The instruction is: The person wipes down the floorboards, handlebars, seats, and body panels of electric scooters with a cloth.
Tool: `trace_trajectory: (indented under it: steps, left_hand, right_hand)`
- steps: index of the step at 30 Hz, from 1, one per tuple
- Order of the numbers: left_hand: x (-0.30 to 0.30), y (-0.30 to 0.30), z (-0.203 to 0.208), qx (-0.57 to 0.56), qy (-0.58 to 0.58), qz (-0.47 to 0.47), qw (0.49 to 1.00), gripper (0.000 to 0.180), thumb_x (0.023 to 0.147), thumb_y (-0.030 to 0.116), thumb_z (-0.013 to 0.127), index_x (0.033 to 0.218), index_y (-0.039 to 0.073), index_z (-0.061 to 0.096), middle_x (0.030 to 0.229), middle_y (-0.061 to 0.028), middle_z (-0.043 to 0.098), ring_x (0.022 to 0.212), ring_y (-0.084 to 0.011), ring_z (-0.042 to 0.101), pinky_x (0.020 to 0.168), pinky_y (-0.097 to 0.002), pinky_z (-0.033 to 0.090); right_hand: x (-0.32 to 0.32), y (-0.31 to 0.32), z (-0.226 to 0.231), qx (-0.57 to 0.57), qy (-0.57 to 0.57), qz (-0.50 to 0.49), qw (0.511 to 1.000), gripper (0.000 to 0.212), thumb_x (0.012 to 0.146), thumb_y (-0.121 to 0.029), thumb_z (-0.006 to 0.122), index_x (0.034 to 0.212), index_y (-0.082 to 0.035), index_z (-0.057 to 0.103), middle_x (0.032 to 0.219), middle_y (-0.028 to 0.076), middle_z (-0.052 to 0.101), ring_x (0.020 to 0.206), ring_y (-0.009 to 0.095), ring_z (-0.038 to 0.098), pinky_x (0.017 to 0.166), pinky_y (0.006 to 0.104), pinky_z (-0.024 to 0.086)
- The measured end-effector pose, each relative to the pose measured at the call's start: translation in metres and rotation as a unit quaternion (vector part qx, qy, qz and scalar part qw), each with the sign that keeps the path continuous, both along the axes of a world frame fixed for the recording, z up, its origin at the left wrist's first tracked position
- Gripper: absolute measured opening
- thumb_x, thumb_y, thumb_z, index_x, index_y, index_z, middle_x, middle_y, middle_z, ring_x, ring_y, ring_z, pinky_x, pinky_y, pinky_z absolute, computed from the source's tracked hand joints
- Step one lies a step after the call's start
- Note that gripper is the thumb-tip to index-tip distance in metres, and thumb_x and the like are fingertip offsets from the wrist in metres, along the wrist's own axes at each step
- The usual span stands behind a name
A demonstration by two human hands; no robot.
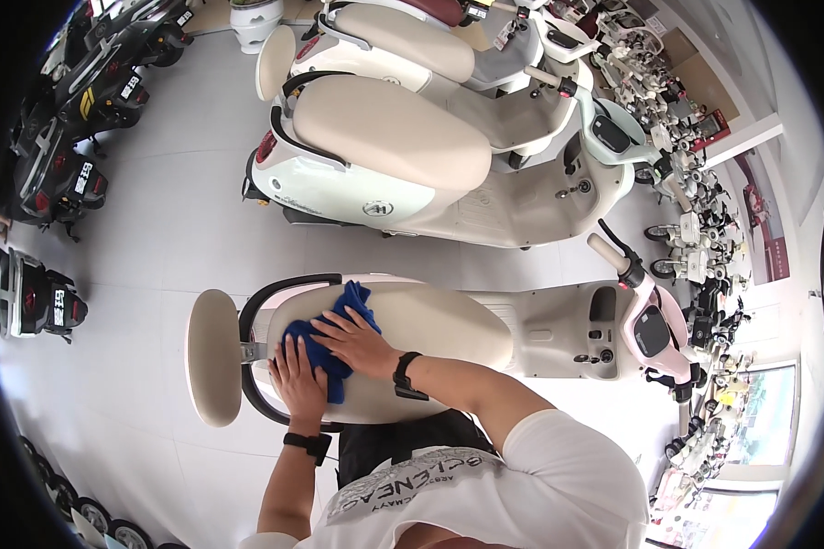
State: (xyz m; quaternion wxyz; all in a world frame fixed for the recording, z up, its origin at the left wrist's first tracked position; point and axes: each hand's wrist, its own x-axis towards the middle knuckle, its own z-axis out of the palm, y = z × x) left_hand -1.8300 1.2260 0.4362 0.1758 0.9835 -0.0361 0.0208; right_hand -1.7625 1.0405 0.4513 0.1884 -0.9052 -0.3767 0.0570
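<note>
A blue cloth (338, 364) lies bunched on the beige seat (430, 320) of a pink scooter, toward its rear end. My left hand (298, 377) rests on the cloth's left edge and the seat, fingers stretched out. Flat over the cloth's middle is my right hand (355, 342), its fingers spread and pressing it against the seat. Behind the seat stands a beige padded backrest (214, 357) with a dark rail (264, 307) curving round the seat's rear. Part of the cloth is hidden under both hands.
A pale green scooter (357, 188) stands parallel beyond the pink one, with more scooters behind it. The pink scooter's handlebar (652, 329) is at the right. Dark scooters (59, 183) line the left side. Wheels (96, 514) show at lower left on the tiled floor (146, 357).
</note>
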Motion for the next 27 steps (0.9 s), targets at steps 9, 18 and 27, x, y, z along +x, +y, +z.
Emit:
trace_trajectory:
  steps: [9, 18, 27]
  left_hand:
    - [0.086, 0.037, -0.039, -0.276, 0.045, 0.04, 0.959, 0.054, 0.093, 0.018, 0.052, 0.143, 0.0, 0.04, 0.142, -0.0243, 0.046, 0.128, -0.0428, 0.045, 0.11, -0.0467, 0.035]
    - [-0.003, 0.03, -0.02, -0.173, 0.003, 0.06, 0.983, 0.063, 0.086, 0.014, 0.05, 0.147, 0.005, 0.036, 0.152, -0.0228, 0.033, 0.139, -0.0435, 0.032, 0.114, -0.0521, 0.029]
    - [-0.106, -0.003, -0.003, -0.179, 0.069, 0.007, 0.981, 0.066, 0.082, 0.006, 0.054, 0.146, 0.003, 0.038, 0.158, -0.0258, 0.02, 0.144, -0.0528, 0.015, 0.116, -0.0586, 0.021]
  right_hand:
    - [0.072, 0.069, -0.02, -0.021, 0.064, -0.197, 0.978, 0.04, 0.093, -0.022, 0.056, 0.133, -0.023, 0.057, 0.14, 0.002, 0.052, 0.135, 0.029, 0.041, 0.11, 0.0639, 0.024]
    - [0.007, 0.04, 0.0, 0.027, 0.017, -0.105, 0.994, 0.045, 0.091, -0.019, 0.06, 0.136, -0.024, 0.056, 0.152, 0.0, 0.041, 0.144, 0.026, 0.029, 0.118, 0.0564, 0.017]
    - [-0.088, -0.019, 0.007, 0.047, 0.071, -0.019, 0.996, 0.041, 0.086, -0.016, 0.062, 0.127, -0.02, 0.064, 0.148, 0.0, 0.047, 0.142, 0.024, 0.034, 0.117, 0.052, 0.025]
